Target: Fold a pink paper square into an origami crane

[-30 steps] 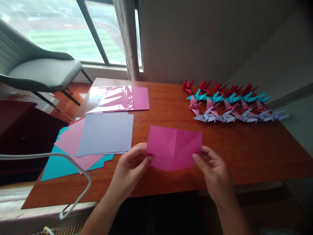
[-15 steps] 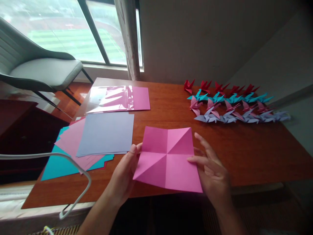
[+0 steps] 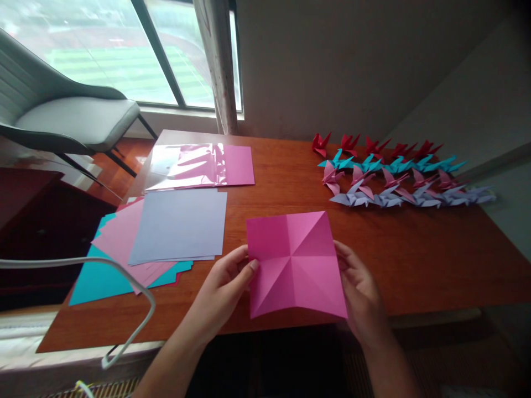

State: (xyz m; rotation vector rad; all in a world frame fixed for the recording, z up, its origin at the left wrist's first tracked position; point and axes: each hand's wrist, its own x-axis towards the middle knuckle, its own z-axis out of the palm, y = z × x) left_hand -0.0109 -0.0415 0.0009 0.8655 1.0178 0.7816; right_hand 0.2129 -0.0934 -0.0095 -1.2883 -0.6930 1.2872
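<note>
A square sheet of magenta origami paper (image 3: 295, 262) is held up in front of me above the table's near edge. Creases cross at its middle, with a diagonal running from the lower left corner to the upper right. My left hand (image 3: 228, 284) pinches its left edge, thumb on the front and fingers behind. At the right edge, my right hand (image 3: 360, 284) has its fingers curled behind the sheet; its thumb is hidden. The sheet bows slightly along its lower edge.
Rows of folded paper cranes, red (image 3: 376, 146), turquoise (image 3: 371, 163), pink (image 3: 385, 181) and lavender (image 3: 385, 197), stand at the table's (image 3: 277, 166) back right. Left lie lavender sheets (image 3: 178, 226), fanned coloured sheets (image 3: 103, 279) and a plastic packet (image 3: 199, 166). A white cable (image 3: 124, 275) arches at lower left.
The sheet has turned slightly and shifted a little right. My left thumb has come onto its front, and my right fingers have gone from its front edge to behind it.
</note>
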